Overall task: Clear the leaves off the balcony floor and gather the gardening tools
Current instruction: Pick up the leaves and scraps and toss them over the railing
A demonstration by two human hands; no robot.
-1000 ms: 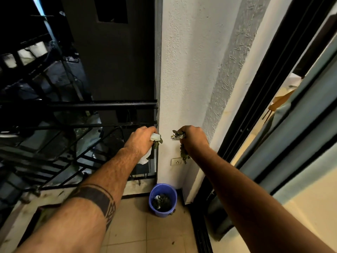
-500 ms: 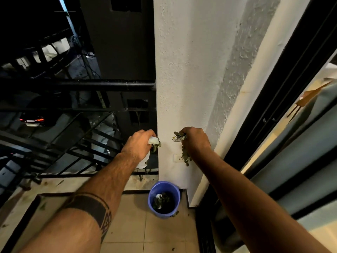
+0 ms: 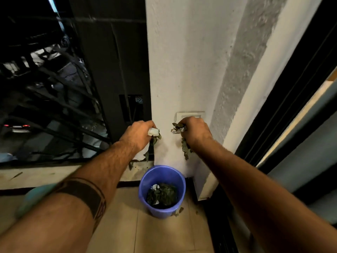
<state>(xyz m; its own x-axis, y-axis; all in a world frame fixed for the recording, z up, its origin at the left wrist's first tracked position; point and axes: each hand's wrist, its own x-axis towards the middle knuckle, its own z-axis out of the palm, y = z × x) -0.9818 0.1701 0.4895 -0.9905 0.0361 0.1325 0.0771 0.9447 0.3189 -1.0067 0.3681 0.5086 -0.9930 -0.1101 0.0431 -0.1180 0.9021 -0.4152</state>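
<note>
My left hand (image 3: 138, 136) grips a bunch of dry leaves (image 3: 156, 138) together with a scrap of white paper, held above and left of a blue bucket (image 3: 179, 181). Beside it, my right hand (image 3: 194, 132) holds another clump of dry leaves (image 3: 185, 149) that dangles below the fist. The bucket stands on the tiled balcony floor in the corner by the white pillar. Dark leaves and a bit of white paper lie inside it. A single leaf (image 3: 177, 212) lies on the floor at its base.
A white pillar (image 3: 184, 70) with a wall socket (image 3: 189, 115) rises behind my hands. A black metal railing (image 3: 54, 110) closes the balcony on the left above a low ledge (image 3: 36, 176). A dark sliding door frame (image 3: 284, 99) runs along the right.
The view has closed in on the corner and tilted down, so the bucket appears larger and nearer. Both hands keep their grip on the leaves and stay side by side.
</note>
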